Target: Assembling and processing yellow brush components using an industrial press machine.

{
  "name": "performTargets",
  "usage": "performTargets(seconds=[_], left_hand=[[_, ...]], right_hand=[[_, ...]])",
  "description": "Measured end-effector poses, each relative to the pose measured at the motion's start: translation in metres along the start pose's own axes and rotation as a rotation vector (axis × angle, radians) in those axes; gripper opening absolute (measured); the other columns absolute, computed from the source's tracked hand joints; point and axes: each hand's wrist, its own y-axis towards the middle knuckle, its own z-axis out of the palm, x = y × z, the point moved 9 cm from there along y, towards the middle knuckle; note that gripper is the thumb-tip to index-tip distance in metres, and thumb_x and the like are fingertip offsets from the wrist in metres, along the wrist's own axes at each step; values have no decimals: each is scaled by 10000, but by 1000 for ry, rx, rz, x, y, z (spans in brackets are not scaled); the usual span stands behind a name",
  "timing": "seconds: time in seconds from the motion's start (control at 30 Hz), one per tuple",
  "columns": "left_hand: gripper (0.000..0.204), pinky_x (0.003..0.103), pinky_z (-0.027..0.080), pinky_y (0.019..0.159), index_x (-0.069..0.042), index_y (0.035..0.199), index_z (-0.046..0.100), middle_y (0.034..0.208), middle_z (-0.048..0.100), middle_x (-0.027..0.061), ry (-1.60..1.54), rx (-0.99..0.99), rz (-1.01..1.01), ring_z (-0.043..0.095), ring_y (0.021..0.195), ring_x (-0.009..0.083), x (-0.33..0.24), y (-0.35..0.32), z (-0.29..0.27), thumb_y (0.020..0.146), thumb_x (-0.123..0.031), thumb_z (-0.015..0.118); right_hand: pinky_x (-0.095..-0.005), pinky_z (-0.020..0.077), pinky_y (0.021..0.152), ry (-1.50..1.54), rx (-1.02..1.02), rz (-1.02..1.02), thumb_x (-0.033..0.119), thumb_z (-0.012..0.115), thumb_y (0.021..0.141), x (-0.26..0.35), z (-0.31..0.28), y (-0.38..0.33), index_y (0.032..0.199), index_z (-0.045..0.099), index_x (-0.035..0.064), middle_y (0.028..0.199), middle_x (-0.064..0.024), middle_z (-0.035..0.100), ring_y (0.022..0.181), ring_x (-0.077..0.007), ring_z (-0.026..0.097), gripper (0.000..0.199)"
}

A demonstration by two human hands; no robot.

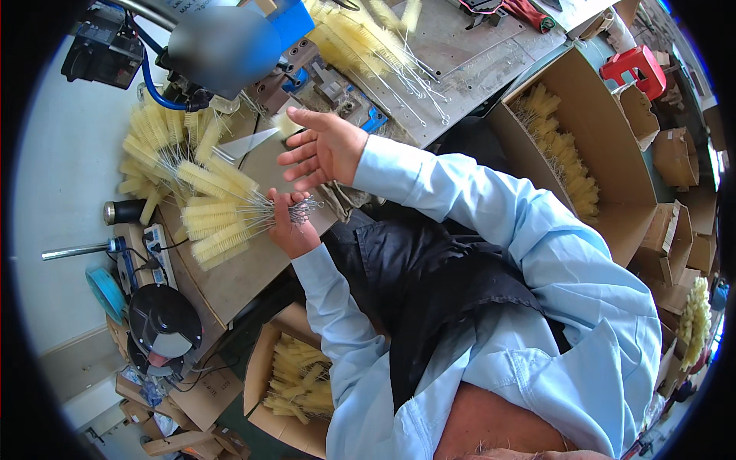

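Note:
A bunch of bottle brushes (222, 218) with pale yellow bristles and looped wire handles fans out to the left. My left hand (291, 230) is closed round their wire stems, with the loops sticking out past the fingers. Just above it, my right hand (326, 151) is open, fingers apart and palm turned to the left, holding nothing. Behind the held bunch, more bottle brushes (149, 138) are piled on the workbench (264, 264). Another heap of yellow brushes (356, 42) lies at the far side, beside a metal fixture with blue parts (333, 88).
A large cardboard box (602, 153) holding brushes stands at the right, and a smaller box of brushes (264, 360) sits below my left arm. A black round machine (165, 322) and a power strip (159, 253) are at the left. A red stool (640, 70) shows at upper right.

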Motion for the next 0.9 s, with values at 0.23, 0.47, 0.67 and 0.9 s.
performTargets(seconds=[0.23, 0.47, 0.67, 0.9], left_hand=[[415, 406, 503, 806, 45, 1236, 455, 776, 554, 69, -41, 23, -36, 556, 737, 188, 2, 0, 3, 945, -186, 637], [400, 383, 496, 801, 47, 1219, 479, 814, 584, 78, 30, 142, -20, 570, 767, 190, 5, 8, -1, 959, -220, 623], [323, 395, 522, 788, 27, 1235, 491, 817, 611, 117, -55, 71, -4, 592, 770, 210, -1, 0, 2, 979, -150, 579], [332, 404, 522, 784, 18, 1223, 504, 803, 598, 91, -6, 57, -15, 587, 780, 207, -5, -4, 7, 967, -168, 604]], right_hand=[[-434, 579, 786, 158, 47, -75, 229, 545, 947, -8, 19, 25, 1026, 567, -87, 939, -193, 673, 838, -311, 687, 327], [-468, 559, 552, 127, -64, -84, 160, 508, 942, -27, 6, 26, 931, 535, -39, 805, -156, 604, 630, -261, 620, 202], [-368, 525, 481, 6, -41, -220, 138, 488, 970, -24, -38, -10, 915, 531, -6, 741, -97, 550, 534, -171, 536, 160], [-271, 351, 406, -57, -55, -276, 201, 494, 967, 5, -76, -39, 902, 538, 38, 630, 31, 395, 470, -82, 372, 181]])
